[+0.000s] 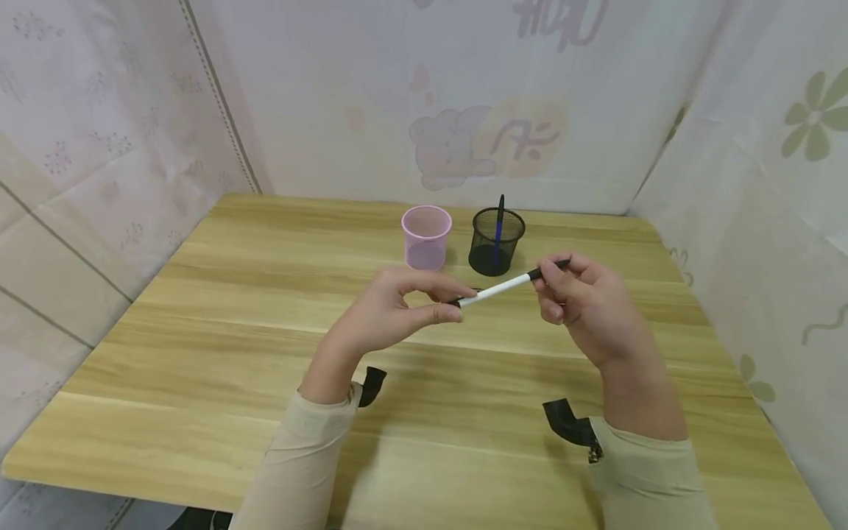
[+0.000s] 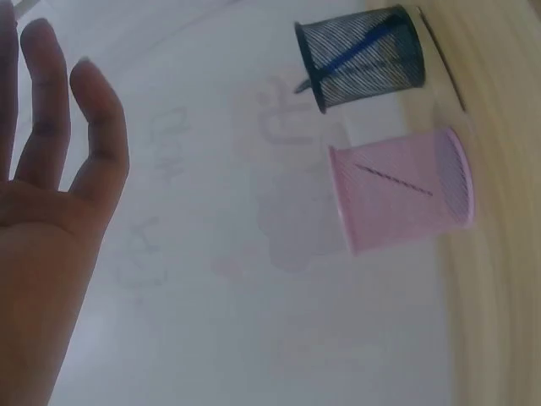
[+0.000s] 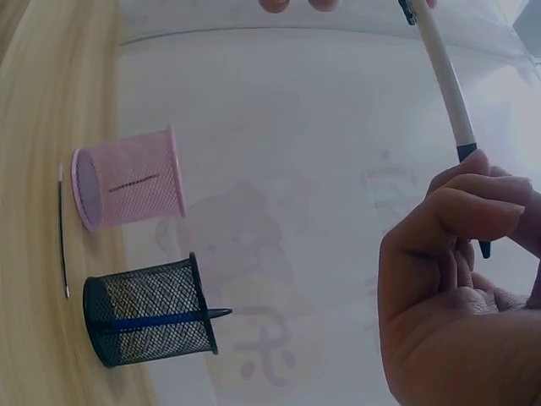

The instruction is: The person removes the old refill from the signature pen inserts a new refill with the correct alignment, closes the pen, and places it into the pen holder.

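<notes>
A white pen (image 1: 502, 286) with black ends is held above the table between both hands. My left hand (image 1: 391, 309) pinches its left end between thumb and fingers. Around the black right end, the thumb and curled fingers of my right hand (image 1: 592, 305) keep their grip; the black tip pokes out beyond them in the right wrist view. Beyond the hands stand a pink mesh cup (image 1: 426, 249) and a black mesh cup (image 1: 482, 258). Inside the black cup leans a blue pen (image 1: 498, 234) with a dark tip. The left wrist view does not show the held pen.
A thin dark rod like a pen refill (image 3: 62, 237) lies on the wooden table (image 1: 199, 324) in front of the cups. Patterned cloth (image 1: 318, 96) hangs behind and at both sides of the table. Black wrist mounts (image 1: 566, 423) stick out from the sleeves.
</notes>
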Demonstrator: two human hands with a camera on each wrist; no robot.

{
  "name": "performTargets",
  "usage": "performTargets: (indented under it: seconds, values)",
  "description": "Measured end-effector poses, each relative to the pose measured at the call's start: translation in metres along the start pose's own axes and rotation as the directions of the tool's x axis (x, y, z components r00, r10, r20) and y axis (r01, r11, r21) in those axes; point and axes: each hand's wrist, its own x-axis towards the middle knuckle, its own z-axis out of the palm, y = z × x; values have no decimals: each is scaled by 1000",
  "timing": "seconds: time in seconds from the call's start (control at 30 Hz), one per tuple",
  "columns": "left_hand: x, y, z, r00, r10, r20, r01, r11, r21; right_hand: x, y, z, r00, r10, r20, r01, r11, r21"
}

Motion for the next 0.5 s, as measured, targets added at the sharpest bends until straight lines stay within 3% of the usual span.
performTargets:
  seconds: [0.1,0.23,0.37,0.5]
  values:
    - [2,4,2,998,51,38,-50,998,-22,0,-2,-1,1000,-4,9,4,996,92]
    - [3,2,5,998,55,38,-56,998,24,1,-9,-1,1000,-24,-19,24,1000,-9]
    - [0,-4,3,1000,2,6,-2,995,96,8,-23,-1,992,-95,-78,85,989,-121]
    - [-6,-8,-1,997,-65,-37,69,990,120,17,-37,0,970,-173,-173,151,979,-134]
